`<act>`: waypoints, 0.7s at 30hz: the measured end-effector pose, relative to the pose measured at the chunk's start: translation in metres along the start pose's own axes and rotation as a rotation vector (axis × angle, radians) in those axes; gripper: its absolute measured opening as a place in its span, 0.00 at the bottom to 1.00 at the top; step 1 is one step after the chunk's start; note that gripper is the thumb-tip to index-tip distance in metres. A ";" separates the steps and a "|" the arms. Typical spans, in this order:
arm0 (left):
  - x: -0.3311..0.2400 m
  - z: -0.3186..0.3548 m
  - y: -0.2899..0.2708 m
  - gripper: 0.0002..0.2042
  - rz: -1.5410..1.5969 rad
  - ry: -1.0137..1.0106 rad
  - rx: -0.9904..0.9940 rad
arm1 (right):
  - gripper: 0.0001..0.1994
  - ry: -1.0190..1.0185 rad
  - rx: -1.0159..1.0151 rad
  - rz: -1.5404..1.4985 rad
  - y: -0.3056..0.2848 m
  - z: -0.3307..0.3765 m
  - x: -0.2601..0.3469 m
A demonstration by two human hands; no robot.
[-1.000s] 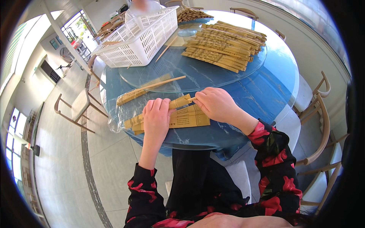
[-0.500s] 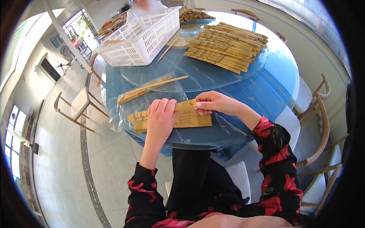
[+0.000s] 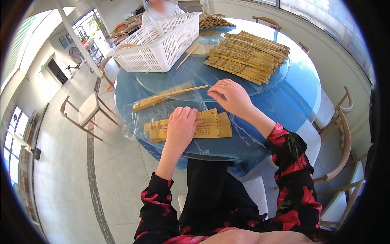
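Observation:
My left hand lies over several flat, yellow-brown printed paper sleeves near the table's front edge. Its fingers curl over the far side of the upper sleeve and its thumb presses on it. The sleeves' right ends show past the hand. My right hand is raised beyond them, thumb and forefinger slightly apart, close to the right tip of a thin wooden chopstick. No firm grip on that chopstick shows. It lies slanted across more sleeves on clear plastic film.
A white slotted plastic basket stands at the far left of the round blue table. On the glass turntable are a large pile of narrow, printed sleeves and a loose chopstick. A person sits across; chairs stand around.
My right hand has let go of the paper sleeve and moved away, up to the chopstick's tip. My left hand stays on the sleeves. The whole view has shifted slightly.

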State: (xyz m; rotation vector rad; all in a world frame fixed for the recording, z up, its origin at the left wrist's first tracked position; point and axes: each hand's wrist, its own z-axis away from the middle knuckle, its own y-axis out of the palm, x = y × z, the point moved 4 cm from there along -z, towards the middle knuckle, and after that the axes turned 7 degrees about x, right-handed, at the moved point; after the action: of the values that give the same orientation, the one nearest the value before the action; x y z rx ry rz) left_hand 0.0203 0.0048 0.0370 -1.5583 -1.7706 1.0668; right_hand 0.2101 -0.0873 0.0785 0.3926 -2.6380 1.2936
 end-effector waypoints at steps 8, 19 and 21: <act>-0.001 -0.004 0.006 0.16 -0.028 0.057 -0.038 | 0.04 -0.146 0.228 0.606 0.055 -0.049 -0.023; 0.006 0.003 -0.003 0.15 0.004 -0.073 -0.111 | 0.08 0.133 0.073 0.018 0.004 -0.018 -0.030; 0.005 0.002 -0.005 0.15 -0.009 -0.088 -0.163 | 0.08 0.125 -0.119 -0.078 -0.027 -0.003 -0.036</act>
State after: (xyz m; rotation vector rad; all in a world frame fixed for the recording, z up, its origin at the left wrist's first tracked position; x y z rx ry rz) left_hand 0.0147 0.0091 0.0394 -1.6192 -1.9646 1.0235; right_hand 0.2530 -0.0954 0.0906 0.3800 -2.5531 1.0946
